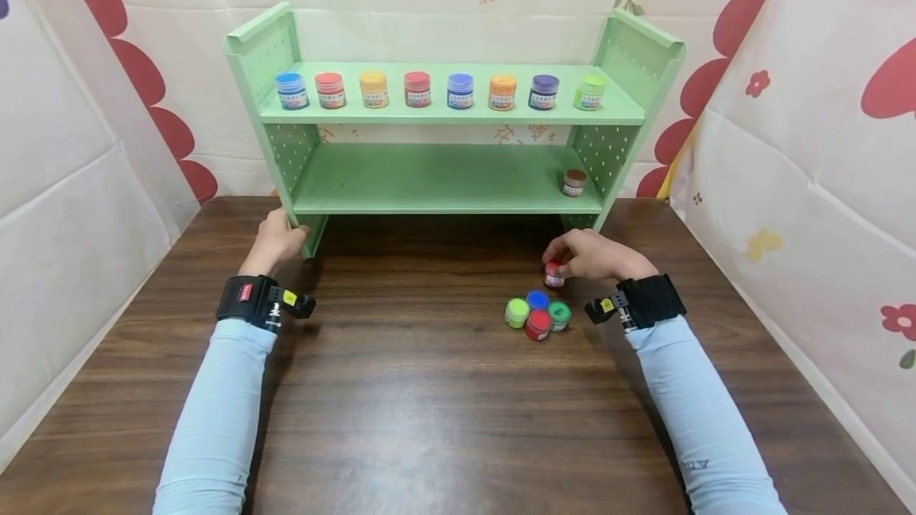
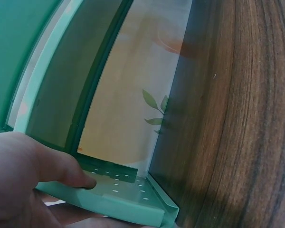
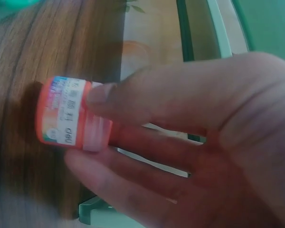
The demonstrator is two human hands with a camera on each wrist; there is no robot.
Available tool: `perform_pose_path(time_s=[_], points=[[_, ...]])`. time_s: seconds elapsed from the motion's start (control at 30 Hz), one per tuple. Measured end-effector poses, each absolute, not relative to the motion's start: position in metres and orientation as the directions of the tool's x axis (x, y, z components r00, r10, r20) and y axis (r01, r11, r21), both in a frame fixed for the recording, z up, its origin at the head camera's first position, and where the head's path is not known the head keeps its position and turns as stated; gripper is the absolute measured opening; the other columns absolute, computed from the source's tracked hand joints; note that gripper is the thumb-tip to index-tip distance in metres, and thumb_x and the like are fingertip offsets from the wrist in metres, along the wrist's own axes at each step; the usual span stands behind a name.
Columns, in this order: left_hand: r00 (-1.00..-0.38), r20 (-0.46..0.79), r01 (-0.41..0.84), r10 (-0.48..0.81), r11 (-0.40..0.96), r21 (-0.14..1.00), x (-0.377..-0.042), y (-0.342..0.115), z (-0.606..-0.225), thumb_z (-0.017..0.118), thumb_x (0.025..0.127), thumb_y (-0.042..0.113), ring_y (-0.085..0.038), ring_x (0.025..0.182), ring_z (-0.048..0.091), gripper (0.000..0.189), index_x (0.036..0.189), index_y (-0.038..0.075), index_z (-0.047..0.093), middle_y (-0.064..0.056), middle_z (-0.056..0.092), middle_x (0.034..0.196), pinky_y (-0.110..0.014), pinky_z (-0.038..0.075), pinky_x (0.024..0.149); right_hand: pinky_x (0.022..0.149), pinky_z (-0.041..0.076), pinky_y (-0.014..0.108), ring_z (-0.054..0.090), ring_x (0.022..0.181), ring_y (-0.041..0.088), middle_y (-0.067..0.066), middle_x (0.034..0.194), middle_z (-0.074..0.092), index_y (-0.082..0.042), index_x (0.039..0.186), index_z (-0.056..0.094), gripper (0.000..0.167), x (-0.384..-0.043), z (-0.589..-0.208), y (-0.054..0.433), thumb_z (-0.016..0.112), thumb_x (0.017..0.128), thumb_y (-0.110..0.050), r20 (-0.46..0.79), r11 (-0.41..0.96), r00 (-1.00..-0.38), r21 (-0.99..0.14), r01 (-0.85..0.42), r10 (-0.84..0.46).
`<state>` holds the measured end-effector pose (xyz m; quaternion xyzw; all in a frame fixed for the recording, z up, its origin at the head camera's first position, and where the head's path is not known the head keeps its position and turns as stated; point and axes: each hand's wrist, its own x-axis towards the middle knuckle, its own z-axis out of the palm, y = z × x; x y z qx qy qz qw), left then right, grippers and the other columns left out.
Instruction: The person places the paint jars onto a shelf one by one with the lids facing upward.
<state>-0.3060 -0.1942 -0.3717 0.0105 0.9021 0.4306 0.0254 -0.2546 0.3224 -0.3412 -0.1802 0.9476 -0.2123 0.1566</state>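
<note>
My right hand [image 1: 588,254] pinches a small red paint jar [image 3: 69,111] between thumb and fingers, close over the table below the shelf's right end. Its label faces the right wrist camera. My left hand [image 1: 275,241] grips the lower left side panel of the green shelf [image 1: 444,173], thumb on the inner face in the left wrist view. Just in front of the right hand stand a light green jar [image 1: 517,313], a blue jar [image 1: 537,300], a dark green jar [image 1: 559,315] and another red jar [image 1: 538,324], grouped closely.
On the upper shelf board [image 1: 458,114] stands a row of several colored jars, from a blue jar [image 1: 292,91] to a lime jar [image 1: 590,92]. One brown-lidded jar [image 1: 574,183] sits at the lower board's right end. Patterned cloth [image 1: 809,141] hangs around the wooden table [image 1: 401,388].
</note>
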Motion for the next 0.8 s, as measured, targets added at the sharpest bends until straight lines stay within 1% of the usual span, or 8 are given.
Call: perform_pose_path(time_s=[0.17,0.33,0.43,0.53,0.63,0.7,0.8], points=[[-0.999,-0.031,-0.003,0.032,0.639,0.769,-0.304,-0.195,-0.371,0.046,0.099,0.013,-0.031,0.094,0.061,0.019,0.111,-0.001,0.050,-0.018,0.058,0.103,-0.033,0.050,0.073,0.089,0.056,0.037,0.065,0.099,0.022,0.012,0.116,0.072,-0.002,0.123,0.071,0.028,-0.253,-0.332,0.318,0.069,0.096,-0.006,-0.197,0.830,-0.875,-0.459,-0.317,-0.443],[-0.999,-0.018,0.004,0.027,0.639,0.769,-0.305,-0.192,-0.372,0.046,0.098,0.013,-0.032,0.096,0.059,0.020,0.111,-0.001,0.050,-0.019,0.056,0.103,-0.034,0.048,0.076,0.086,0.054,0.035,0.064,0.100,0.023,0.011,0.117,0.074,-0.003,0.122,0.073,0.028,-0.247,-0.305,0.312,0.071,0.094,-0.006,-0.087,0.808,-0.870,-0.424,-0.408,-0.485],[-0.999,-0.028,0.001,0.036,0.633,0.774,-0.306,-0.189,-0.372,0.046,0.098,0.013,-0.033,0.100,0.057,0.021,0.114,-0.001,0.050,-0.019,0.055,0.106,-0.035,0.046,0.079,0.084,0.052,0.036,0.062,0.099,0.024,0.012,0.117,0.074,-0.004,0.122,0.073,0.028,-0.241,-0.286,0.307,0.072,0.093,-0.006,-0.027,0.827,-0.883,-0.367,-0.427,-0.468],[-0.998,-0.042,-0.010,0.035,0.629,0.777,-0.306,-0.189,-0.373,0.046,0.098,0.012,-0.034,0.104,0.055,0.024,0.117,-0.003,0.050,-0.021,0.055,0.112,-0.037,0.046,0.082,0.084,0.054,0.040,0.066,0.100,0.025,0.014,0.116,0.075,-0.003,0.123,0.073,0.030,-0.242,-0.266,0.297,0.072,0.093,-0.007,0.042,0.847,-0.895,-0.306,-0.435,-0.445],[-0.998,-0.047,-0.012,0.038,0.630,0.777,-0.306,-0.190,-0.372,0.045,0.099,0.012,-0.034,0.107,0.055,0.027,0.120,-0.004,0.050,-0.022,0.055,0.117,-0.038,0.048,0.083,0.085,0.055,0.044,0.068,0.098,0.027,0.015,0.111,0.076,-0.003,0.120,0.074,0.028,-0.250,-0.250,0.287,0.073,0.092,-0.007,0.125,0.857,-0.892,-0.248,-0.452,-0.434],[-0.998,-0.047,-0.014,0.036,0.628,0.778,-0.307,-0.191,-0.372,0.045,0.099,0.013,-0.034,0.107,0.055,0.026,0.119,-0.004,0.049,-0.023,0.055,0.117,-0.038,0.048,0.084,0.085,0.053,0.046,0.067,0.097,0.028,0.015,0.108,0.075,-0.003,0.117,0.074,0.026,-0.258,-0.242,0.281,0.074,0.092,-0.009,0.164,0.856,-0.881,-0.214,-0.471,-0.443],[-0.999,-0.041,-0.013,0.030,0.634,0.774,-0.307,-0.193,-0.372,0.045,0.099,0.013,-0.034,0.105,0.055,0.023,0.115,-0.003,0.048,-0.021,0.053,0.113,-0.038,0.047,0.084,0.085,0.052,0.047,0.065,0.095,0.030,0.017,0.107,0.075,-0.002,0.116,0.074,0.024,-0.273,-0.240,0.277,0.072,0.093,-0.011,0.191,0.856,-0.868,-0.168,-0.489,-0.458]])
